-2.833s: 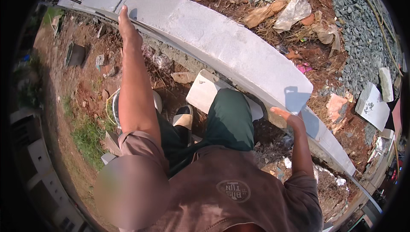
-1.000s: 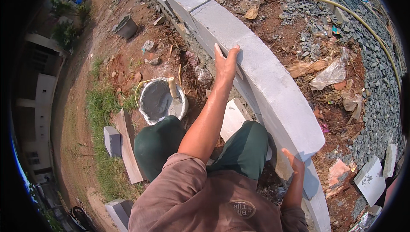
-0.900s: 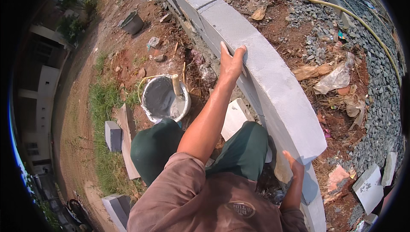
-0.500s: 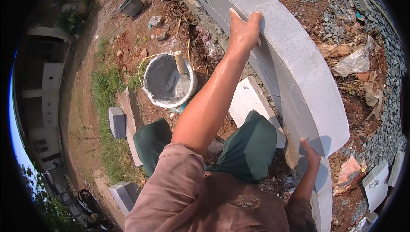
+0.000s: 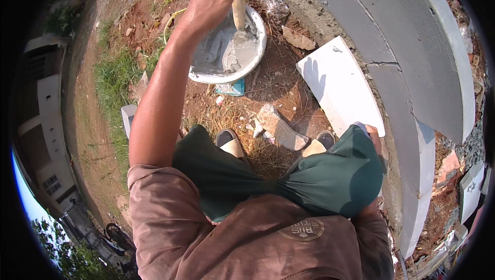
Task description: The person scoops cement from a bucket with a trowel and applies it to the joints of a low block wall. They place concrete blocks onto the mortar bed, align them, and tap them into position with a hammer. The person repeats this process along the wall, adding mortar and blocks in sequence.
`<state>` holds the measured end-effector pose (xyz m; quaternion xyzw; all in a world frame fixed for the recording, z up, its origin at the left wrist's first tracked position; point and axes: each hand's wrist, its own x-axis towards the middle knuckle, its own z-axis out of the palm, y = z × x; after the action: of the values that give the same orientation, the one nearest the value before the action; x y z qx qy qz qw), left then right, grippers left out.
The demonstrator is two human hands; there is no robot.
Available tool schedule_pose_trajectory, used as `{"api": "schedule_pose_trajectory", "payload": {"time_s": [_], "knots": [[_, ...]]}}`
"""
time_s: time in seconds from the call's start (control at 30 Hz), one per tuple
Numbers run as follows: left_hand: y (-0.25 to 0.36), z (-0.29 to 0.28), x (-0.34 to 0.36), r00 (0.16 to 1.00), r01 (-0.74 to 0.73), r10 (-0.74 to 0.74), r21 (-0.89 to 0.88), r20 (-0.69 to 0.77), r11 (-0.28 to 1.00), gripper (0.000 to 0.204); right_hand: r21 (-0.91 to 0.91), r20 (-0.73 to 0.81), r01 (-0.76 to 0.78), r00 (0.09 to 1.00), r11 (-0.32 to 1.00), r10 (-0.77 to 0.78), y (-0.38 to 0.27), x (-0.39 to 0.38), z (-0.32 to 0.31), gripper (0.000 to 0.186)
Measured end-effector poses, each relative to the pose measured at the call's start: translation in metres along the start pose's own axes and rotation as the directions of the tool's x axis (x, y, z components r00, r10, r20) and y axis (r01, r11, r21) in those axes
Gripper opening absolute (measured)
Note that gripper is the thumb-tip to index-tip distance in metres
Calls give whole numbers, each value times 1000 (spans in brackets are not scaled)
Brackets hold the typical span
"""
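My left hand (image 5: 214, 3) is raised over the rim of a white bucket (image 5: 260, 48), thumb and fingers apart and nothing seen between them. Grey wet mortar (image 5: 216, 48) coats the bucket's inside. A tool with a pale wooden handle (image 5: 238, 13) and a flat, mortar-smeared blade stands in it, its handle close by my thumb. Most of my right hand (image 5: 375, 140) is hidden behind my right knee, beside the lower end of a white slab (image 5: 337, 81). Its fingers cannot be made out. My left hand's shadow falls on the slab.
A low wall of grey blocks (image 5: 423, 48) runs along the right, with mortar at its foot. A broken stone (image 5: 281, 128) lies between my feet. Beyond the wall are rubble and a pale board (image 5: 472, 192). Grass and a small block (image 5: 128, 117) are at left.
My left hand has left the wall's top and moved left to the bucket. My right hand has come off the wall, down behind my knee. The view has shifted, bringing my feet into sight.
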<state>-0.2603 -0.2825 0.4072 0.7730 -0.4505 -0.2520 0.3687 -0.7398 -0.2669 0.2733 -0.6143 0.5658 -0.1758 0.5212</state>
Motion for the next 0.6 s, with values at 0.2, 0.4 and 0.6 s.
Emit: {"api": "schedule_pose_trajectory", "payload": {"time_s": [0.2,0.4,0.6], "knots": [[-149,-131,-154,845,275,-347,-227,-407,935,55,-351,284,-71,942,934,178,16,-4,46,25],[-293,-61,-422,47,210,-911,-888,-410,410,41,-520,280,-65,929,852,242,17,-3,81,28],[-302,57,-401,535,407,-828,-808,-168,427,33,-457,3,-93,994,885,106,1,-11,28,31]]}}
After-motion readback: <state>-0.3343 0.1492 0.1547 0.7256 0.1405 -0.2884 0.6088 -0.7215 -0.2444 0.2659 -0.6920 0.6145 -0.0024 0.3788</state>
